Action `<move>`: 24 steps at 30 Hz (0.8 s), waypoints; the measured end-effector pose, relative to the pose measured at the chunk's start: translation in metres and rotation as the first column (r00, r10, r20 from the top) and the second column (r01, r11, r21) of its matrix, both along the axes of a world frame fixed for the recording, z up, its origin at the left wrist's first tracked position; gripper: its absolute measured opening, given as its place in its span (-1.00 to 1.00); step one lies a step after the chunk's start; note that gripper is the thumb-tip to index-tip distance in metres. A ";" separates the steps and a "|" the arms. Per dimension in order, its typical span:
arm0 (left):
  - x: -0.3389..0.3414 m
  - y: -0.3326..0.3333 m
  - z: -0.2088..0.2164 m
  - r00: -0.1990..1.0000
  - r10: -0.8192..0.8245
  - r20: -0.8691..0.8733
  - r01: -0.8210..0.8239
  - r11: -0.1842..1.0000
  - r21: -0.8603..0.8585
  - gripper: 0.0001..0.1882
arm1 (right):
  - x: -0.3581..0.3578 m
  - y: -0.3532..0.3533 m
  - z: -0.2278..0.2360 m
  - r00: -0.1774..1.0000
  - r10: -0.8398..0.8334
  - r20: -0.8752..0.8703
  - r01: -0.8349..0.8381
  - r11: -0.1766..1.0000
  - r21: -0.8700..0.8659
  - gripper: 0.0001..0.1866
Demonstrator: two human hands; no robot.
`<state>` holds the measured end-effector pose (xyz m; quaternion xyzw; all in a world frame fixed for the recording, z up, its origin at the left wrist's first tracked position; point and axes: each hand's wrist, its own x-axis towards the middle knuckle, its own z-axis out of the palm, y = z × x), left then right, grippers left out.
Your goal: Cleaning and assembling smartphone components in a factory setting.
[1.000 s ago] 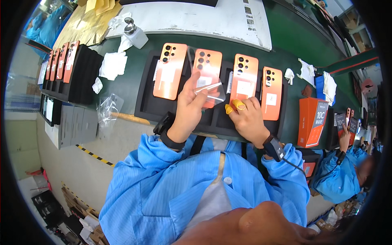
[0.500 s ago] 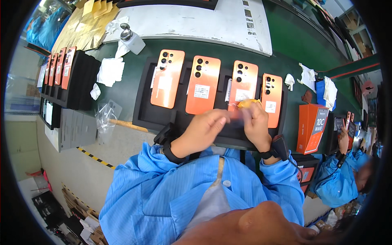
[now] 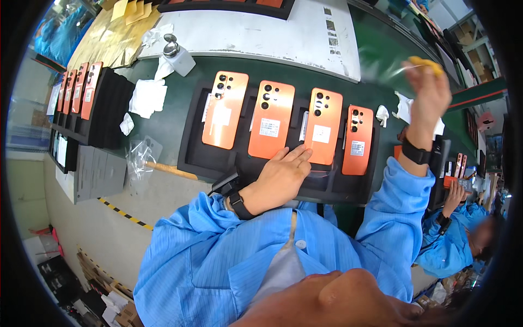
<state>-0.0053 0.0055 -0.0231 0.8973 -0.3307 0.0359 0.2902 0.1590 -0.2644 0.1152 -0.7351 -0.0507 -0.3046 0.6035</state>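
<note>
Several orange smartphones lie back side up in a row in a black foam tray (image 3: 192, 155), camera lenses toward the far side. My left hand (image 3: 280, 179) rests flat over the tray's near edge, fingers stretched out. Its fingertips reach the lower ends of the second phone (image 3: 268, 146) and the third phone (image 3: 322, 150). Raised to the right, beyond the tray, my right hand (image 3: 430, 101) pinches a small yellow piece (image 3: 426, 64), whose kind I cannot make out. A blurred, see-through streak like clear film (image 3: 384, 71) trails left of it.
At the back left stand a white pump bottle (image 3: 178, 59) and white wipes (image 3: 148, 98). A black rack (image 3: 109, 109) holds more orange phones at far left. A clear plastic bag (image 3: 143, 158) hangs by the table edge. On the right, a co-worker's hand (image 3: 453, 199) holds a box.
My right hand has swung up and right, away from the phones, with the yellow piece. My left hand has moved slightly right and flattened by the middle phones. The orange box is now mostly hidden.
</note>
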 end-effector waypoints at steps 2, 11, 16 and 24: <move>0.001 -0.001 0.005 0.993 0.055 -0.103 -0.065 0.994 -0.093 -0.79 | -0.012 0.015 0.029 0.962 -0.064 0.264 0.082 0.995 -0.056 -0.80; 0.004 0.036 0.026 0.571 -0.513 -0.641 -0.586 0.292 -0.756 -0.42 | -0.153 0.140 -0.066 0.819 0.541 -0.192 -0.460 0.417 -0.784 -0.76; 0.000 0.075 0.032 0.531 -0.539 -0.654 -0.612 0.289 -0.736 -0.66 | -0.149 0.146 -0.054 0.575 0.732 -0.366 -0.808 0.578 -0.115 -0.59; -0.009 0.131 0.029 0.731 0.003 -0.683 -0.676 0.137 -0.724 -0.38 | -0.126 0.162 -0.097 0.845 0.520 -0.126 -0.424 0.508 -0.750 -0.63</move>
